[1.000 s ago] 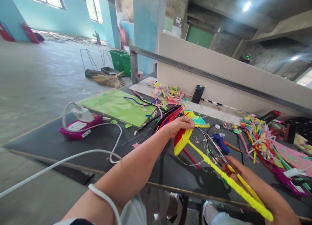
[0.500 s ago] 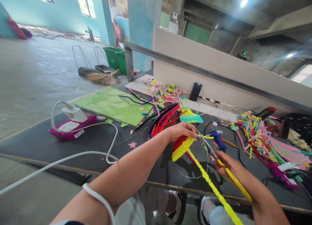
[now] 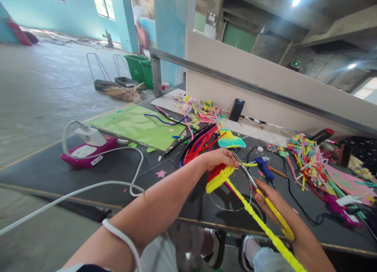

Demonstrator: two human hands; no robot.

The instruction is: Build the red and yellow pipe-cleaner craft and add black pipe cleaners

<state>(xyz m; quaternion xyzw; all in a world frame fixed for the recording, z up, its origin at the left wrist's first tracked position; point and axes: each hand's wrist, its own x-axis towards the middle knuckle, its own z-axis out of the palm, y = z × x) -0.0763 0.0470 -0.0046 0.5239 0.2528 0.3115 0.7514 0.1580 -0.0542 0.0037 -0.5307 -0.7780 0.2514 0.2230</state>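
Observation:
My left hand [image 3: 222, 158] is closed, pinching the top of a yellow fuzzy pipe-cleaner piece [image 3: 218, 181] with a red part behind it. From this piece a long twisted yellow strand [image 3: 259, 221] runs down toward the lower right. My right hand [image 3: 269, 201] grips scissors [image 3: 277, 213] with yellow handles. Their metal blades point up and left, right beside my left fingertips and a thin yellow end [image 3: 250, 164]. Exactly what lies between the blades is too small to make out. A blue glue gun [image 3: 264, 169] lies just right of the blades.
Red and purple pipe cleaners [image 3: 200, 144] and a yellow-and-turquoise piece [image 3: 231, 139] lie behind my left hand. A green board [image 3: 135, 126], a magenta power strip [image 3: 88, 152] with a white cable, a phone [image 3: 236, 110] and a heap of colourful scraps [image 3: 309, 158] are on the table.
My right hand and the scissors have shifted left, bringing the blades closer against my left fingertips. The yellow piece has tilted slightly; my left hand has stayed nearly in place.

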